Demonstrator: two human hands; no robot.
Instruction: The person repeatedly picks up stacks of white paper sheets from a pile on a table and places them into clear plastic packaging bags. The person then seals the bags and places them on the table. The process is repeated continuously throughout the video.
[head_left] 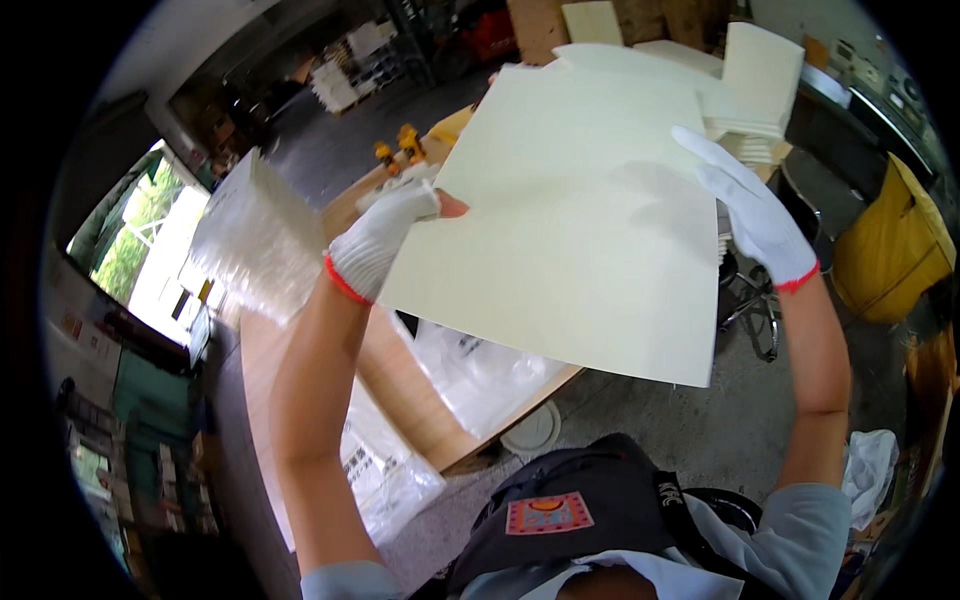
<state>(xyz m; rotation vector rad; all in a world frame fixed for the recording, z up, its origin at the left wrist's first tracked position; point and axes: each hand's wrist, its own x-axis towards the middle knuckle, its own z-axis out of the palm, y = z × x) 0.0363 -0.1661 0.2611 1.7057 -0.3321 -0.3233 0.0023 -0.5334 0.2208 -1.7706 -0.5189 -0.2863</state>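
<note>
I hold a large cream flat cardboard sheet [570,220] up in front of me with both hands. My left hand [385,235], in a white knit glove with a red cuff, grips the sheet's left edge, thumb on the near face. My right hand [750,210], gloved the same way, lies flat on the sheet's right side with its fingers spread along the edge. The sheet hides most of the wooden table [400,390] below.
A stack of similar cream sheets [755,90] stands behind, at the upper right. Clear plastic bags [470,370] lie on the table and beside it. A yellow bag [895,245] hangs at the right. A chair base [750,305] sits on the concrete floor.
</note>
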